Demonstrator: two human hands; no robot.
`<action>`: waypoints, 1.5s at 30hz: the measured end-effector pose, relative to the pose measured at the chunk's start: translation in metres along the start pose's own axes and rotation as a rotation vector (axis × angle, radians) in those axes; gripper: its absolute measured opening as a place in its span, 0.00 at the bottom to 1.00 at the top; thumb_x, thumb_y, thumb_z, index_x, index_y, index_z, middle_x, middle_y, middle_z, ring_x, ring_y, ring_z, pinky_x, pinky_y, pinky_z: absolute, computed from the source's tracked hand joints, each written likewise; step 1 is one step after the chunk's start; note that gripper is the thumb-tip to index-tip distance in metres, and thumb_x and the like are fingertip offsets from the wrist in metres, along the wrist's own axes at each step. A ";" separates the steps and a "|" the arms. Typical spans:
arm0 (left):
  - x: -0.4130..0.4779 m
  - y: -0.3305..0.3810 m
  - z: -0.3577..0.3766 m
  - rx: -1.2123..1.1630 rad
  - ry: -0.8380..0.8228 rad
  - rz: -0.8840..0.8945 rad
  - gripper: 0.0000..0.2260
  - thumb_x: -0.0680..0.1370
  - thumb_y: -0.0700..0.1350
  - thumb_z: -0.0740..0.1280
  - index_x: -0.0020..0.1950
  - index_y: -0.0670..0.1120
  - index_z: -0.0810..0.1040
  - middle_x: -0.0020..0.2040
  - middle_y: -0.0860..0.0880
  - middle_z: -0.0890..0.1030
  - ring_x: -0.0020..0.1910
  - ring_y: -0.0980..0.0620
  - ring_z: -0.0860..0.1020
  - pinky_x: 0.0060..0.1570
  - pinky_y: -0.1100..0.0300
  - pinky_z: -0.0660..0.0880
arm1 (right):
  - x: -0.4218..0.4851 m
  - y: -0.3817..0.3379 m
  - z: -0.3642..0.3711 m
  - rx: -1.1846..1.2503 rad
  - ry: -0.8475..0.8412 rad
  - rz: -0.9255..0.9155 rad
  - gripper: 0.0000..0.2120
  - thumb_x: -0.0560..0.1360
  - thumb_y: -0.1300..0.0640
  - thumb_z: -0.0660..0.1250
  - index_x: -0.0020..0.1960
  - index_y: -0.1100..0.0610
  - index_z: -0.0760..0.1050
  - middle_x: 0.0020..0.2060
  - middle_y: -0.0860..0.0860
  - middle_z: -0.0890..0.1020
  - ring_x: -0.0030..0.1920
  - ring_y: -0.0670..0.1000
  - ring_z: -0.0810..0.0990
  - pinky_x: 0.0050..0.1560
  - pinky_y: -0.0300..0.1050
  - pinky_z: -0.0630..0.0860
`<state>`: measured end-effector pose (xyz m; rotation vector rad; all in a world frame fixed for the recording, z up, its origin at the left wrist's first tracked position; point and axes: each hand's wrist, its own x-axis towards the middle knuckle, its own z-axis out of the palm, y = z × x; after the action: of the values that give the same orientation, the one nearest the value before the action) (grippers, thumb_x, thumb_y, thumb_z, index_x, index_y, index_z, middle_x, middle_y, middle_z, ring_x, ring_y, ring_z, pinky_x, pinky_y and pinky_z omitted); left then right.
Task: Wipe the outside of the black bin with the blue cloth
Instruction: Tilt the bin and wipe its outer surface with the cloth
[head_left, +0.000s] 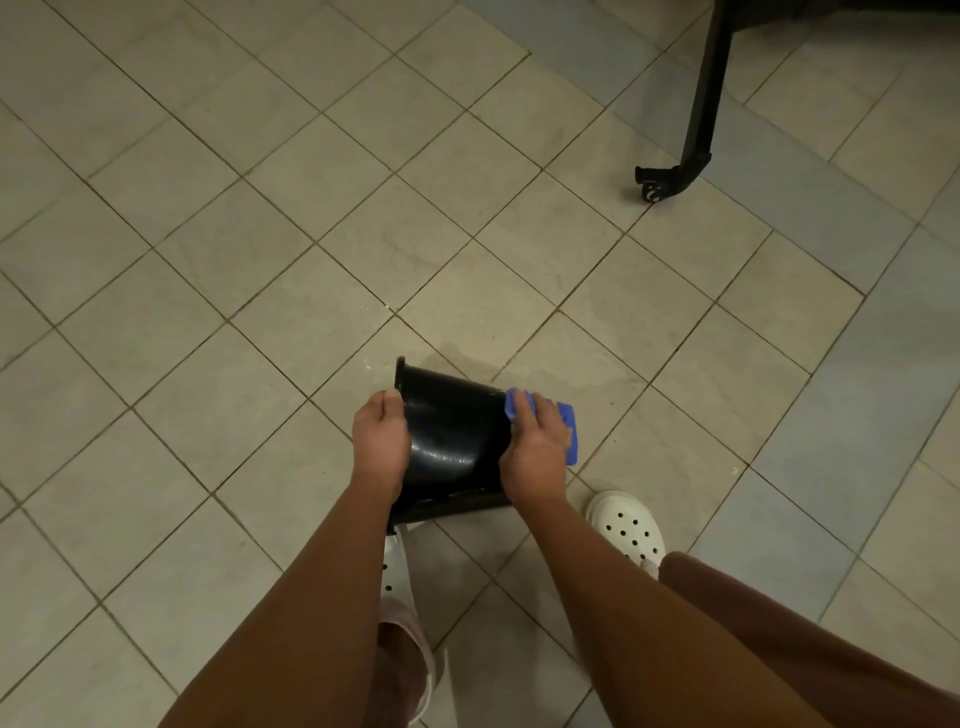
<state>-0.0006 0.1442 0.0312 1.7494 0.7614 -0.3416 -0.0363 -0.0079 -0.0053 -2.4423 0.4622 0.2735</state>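
Note:
The black bin (452, 436) is tipped on its side above the tiled floor, its glossy wall facing up and its rim toward the left. My left hand (381, 439) grips the bin at the rim end. Over the bin's right end, my right hand (537, 447) presses the blue cloth (567, 423) against the base; the cloth shows above and to the right of my fingers. The bin's opening and its underside are hidden.
Beige floor tiles (311, 208) spread all around. A black furniture leg with a caster (670, 179) stands at the upper right. My two feet in white clogs (626, 530) are just below the bin. A faint wet patch marks the tiles beyond it.

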 end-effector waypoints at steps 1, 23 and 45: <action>0.000 0.000 0.000 0.001 -0.004 0.002 0.14 0.84 0.48 0.54 0.42 0.47 0.73 0.44 0.44 0.74 0.47 0.46 0.73 0.52 0.52 0.70 | -0.006 0.000 0.002 0.031 0.028 0.071 0.32 0.74 0.66 0.61 0.75 0.51 0.56 0.73 0.53 0.59 0.75 0.54 0.51 0.74 0.57 0.50; 0.003 0.000 -0.001 0.008 -0.001 0.026 0.15 0.84 0.47 0.54 0.40 0.47 0.71 0.39 0.46 0.72 0.41 0.49 0.71 0.48 0.54 0.70 | -0.021 -0.024 0.006 -0.150 -0.068 -0.065 0.37 0.74 0.62 0.65 0.76 0.52 0.48 0.74 0.55 0.53 0.74 0.56 0.49 0.75 0.54 0.48; 0.001 0.001 0.000 0.020 0.017 0.015 0.15 0.85 0.49 0.53 0.44 0.44 0.73 0.42 0.43 0.73 0.45 0.47 0.73 0.51 0.53 0.71 | -0.005 0.001 -0.006 -0.169 -0.021 0.051 0.37 0.73 0.60 0.67 0.75 0.52 0.51 0.73 0.55 0.56 0.73 0.55 0.52 0.74 0.54 0.51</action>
<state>0.0008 0.1450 0.0309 1.7777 0.7596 -0.3254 -0.0409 -0.0114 0.0006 -2.5921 0.5113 0.3729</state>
